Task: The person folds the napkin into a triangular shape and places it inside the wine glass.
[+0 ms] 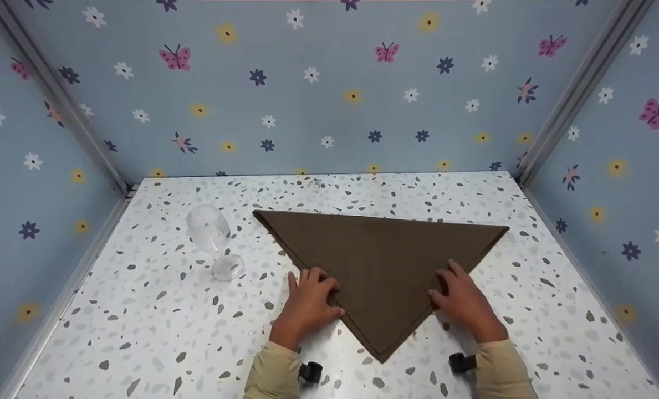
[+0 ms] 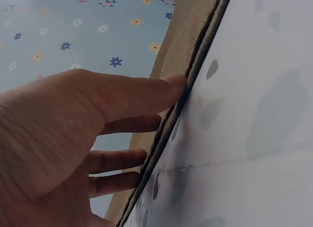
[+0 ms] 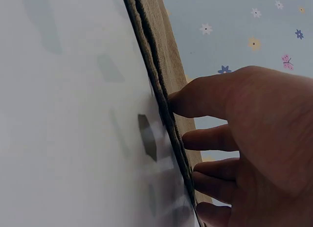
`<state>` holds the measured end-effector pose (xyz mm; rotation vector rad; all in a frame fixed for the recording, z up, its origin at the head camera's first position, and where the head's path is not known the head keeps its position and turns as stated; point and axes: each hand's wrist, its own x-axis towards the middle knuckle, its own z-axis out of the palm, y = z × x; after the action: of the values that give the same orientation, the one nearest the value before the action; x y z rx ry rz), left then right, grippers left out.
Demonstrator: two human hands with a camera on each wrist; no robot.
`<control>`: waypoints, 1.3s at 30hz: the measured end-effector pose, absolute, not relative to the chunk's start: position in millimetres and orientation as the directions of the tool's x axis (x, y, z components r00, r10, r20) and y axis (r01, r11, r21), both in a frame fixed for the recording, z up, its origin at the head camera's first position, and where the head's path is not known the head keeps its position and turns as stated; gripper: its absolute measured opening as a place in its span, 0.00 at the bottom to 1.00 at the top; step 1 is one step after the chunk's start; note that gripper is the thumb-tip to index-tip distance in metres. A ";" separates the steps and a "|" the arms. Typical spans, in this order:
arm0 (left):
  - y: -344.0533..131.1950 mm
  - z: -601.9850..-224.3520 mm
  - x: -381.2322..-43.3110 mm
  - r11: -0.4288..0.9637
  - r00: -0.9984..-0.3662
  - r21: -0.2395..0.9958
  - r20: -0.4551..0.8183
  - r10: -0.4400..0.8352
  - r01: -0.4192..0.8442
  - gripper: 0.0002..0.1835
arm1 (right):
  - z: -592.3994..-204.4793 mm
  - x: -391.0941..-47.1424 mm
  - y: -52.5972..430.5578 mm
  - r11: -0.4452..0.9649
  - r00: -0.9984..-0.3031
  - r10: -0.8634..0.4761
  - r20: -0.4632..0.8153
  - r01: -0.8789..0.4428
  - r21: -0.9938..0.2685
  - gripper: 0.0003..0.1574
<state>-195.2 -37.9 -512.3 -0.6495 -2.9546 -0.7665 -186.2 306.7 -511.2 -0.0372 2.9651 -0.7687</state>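
Note:
A brown cloth napkin (image 1: pixel 376 266), folded into a triangle, lies flat with its long edge at the back and its point toward me. My left hand (image 1: pixel 308 303) touches the left slanting edge, thumb and fingertips along the layered border. On the opposite slanting edge rests my right hand (image 1: pixel 465 302), its thumb at the border and its index finger on the cloth. In the left wrist view the thumb (image 2: pixel 142 96) presses on the stacked cloth layers. The right wrist view shows fairly straight fingers (image 3: pixel 212 139) touching the edge.
A clear stemmed glass (image 1: pixel 208 228) lies on its side left of the napkin, its round foot (image 1: pixel 228 268) toward me. The white speckled table (image 1: pixel 157 332) is bounded by blue flowered panels (image 1: pixel 329 83) at the back and both sides.

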 end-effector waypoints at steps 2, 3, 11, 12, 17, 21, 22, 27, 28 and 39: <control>-37.6 -513.8 -194.1 0.797 -0.918 0.462 0.123 0.377 0.389 0.21 | -511.0 -185.3 305.2 0.869 -0.996 -0.043 -0.079 0.002 -0.494 0.37; -37.8 -514.8 -193.3 0.801 -0.920 0.459 0.123 0.371 0.384 0.21 | -510.8 -184.4 303.7 0.868 -0.996 -0.042 -0.083 0.004 -0.496 0.37; -38.4 -521.1 -186.8 0.806 -0.914 0.431 0.173 0.368 0.406 0.21 | -508.4 -168.6 289.4 0.915 -0.995 -0.013 0.100 -0.053 -0.401 0.25; -38.5 -521.2 -185.9 0.806 -0.911 0.425 0.183 0.370 0.413 0.21 | -508.4 -166.9 287.3 0.919 -0.991 -0.016 0.134 -0.067 -0.388 0.23; -39.8 -522.6 -181.1 0.791 -0.893 0.414 0.224 0.391 0.450 0.19 | -509.4 -164.5 279.0 0.921 -0.980 -0.043 0.197 -0.115 -0.372 0.18; -40.7 -528.3 -176.4 0.758 -0.878 0.443 0.251 0.409 0.479 0.15 | -509.5 -164.7 276.6 0.917 -0.987 -0.076 0.140 -0.124 -0.379 0.21; -40.6 -529.8 -175.7 0.747 -0.870 0.447 0.260 0.418 0.493 0.14 | -509.6 -164.6 276.7 0.916 -0.989 -0.082 0.126 -0.125 -0.381 0.22; -38.7 -532.9 -176.2 0.679 -0.819 0.460 0.278 0.502 0.573 0.11 | -510.8 -163.1 280.3 0.916 -0.991 -0.098 0.095 -0.127 -0.381 0.24; -38.1 -532.2 -176.9 0.663 -0.810 0.470 0.270 0.521 0.583 0.11 | -510.8 -162.6 280.9 0.914 -0.991 -0.100 0.092 -0.128 -0.385 0.24; -22.5 -523.4 -177.2 0.563 -0.743 0.552 0.166 0.649 0.615 0.11 | -509.7 -160.6 285.4 0.887 -0.986 -0.146 0.076 -0.165 -0.432 0.23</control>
<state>-177.2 -22.5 -523.4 -1.1438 -2.8259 -0.9635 -160.6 285.4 -509.7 -0.2545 3.0915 -0.7138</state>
